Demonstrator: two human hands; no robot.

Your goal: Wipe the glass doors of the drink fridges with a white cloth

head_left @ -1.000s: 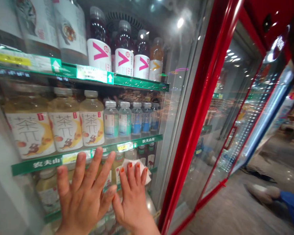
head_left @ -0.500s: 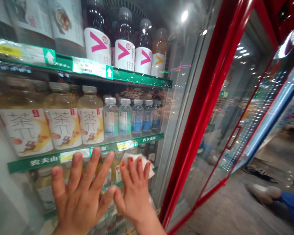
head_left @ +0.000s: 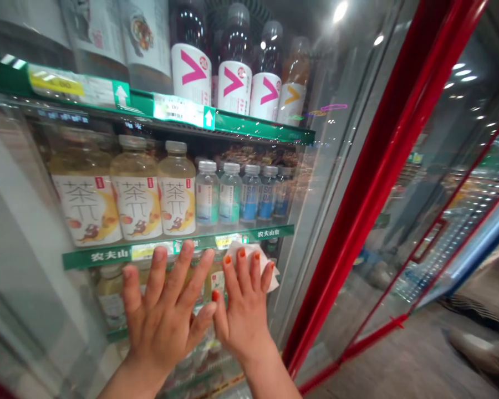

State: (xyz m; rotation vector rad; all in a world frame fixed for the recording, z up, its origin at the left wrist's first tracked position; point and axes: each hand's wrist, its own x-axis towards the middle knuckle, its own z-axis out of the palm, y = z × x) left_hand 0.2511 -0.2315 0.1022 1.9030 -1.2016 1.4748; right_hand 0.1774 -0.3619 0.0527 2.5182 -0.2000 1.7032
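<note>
My left hand [head_left: 164, 310] lies flat on the glass door [head_left: 307, 183] of a drinks fridge, fingers spread, holding nothing. Beside it, thumbs touching, my right hand [head_left: 243, 302] presses a white tissue [head_left: 270, 269] flat against the same glass with fingers stretched out. Behind the glass, above my hands, a green shelf strip [head_left: 178, 246] carries large tea bottles [head_left: 135, 194] and small water bottles [head_left: 230, 191].
The shelf above holds bottles with pink-marked white labels [head_left: 233, 83]. The red door frame [head_left: 382, 166] runs diagonally on the right. Further fridge doors reflect ceiling lights. Grey floor [head_left: 432, 360] lies at the lower right.
Both hands have slid up the glass together, the tissue moving with the right hand toward the green shelf strip. The view has shifted, so the shelves sit further right.
</note>
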